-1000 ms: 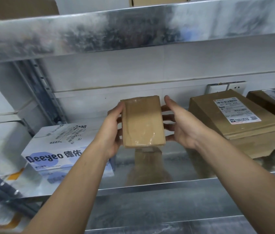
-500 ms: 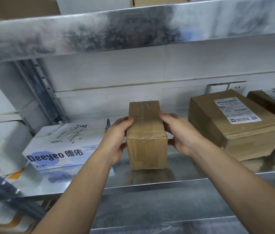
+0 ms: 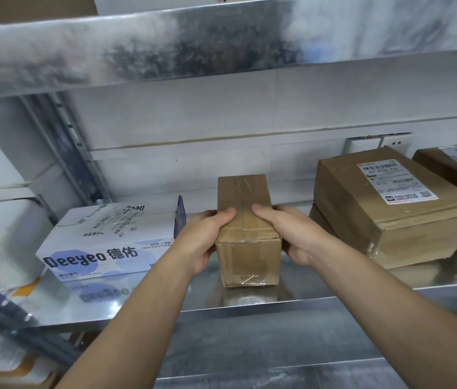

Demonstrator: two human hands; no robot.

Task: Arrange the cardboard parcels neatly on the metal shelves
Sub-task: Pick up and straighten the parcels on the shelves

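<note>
The upper metal shelf (image 3: 221, 43) runs across the top of my view, dull and streaked. Below it is the metal shelf (image 3: 333, 287) I am working at, shiny enough to mirror what stands on it.

On the right of this shelf sits a large cardboard parcel (image 3: 384, 234) with a white shipping label (image 3: 395, 181) on top. A second brown parcel (image 3: 440, 164) lies just behind it at the far right edge, only partly in view. On the left stands a white Deeyeo carton (image 3: 103, 237), its printed side facing me.

Between the carton and the large parcel, near the front edge, is the small cardboard parcel (image 3: 249, 256), taped along its top. Its bottom edge meets its own reflection, so it appears to rest on the shelf, apart from both neighbours.

I grip it from both sides. My left hand (image 3: 204, 240) curls round its left face with the thumb over the top edge. My right hand (image 3: 291, 234) does the same on the right face. My thumbs lie close together on the tape.

A wall socket (image 3: 395, 141) shows on the tiles behind the large parcel.
</note>
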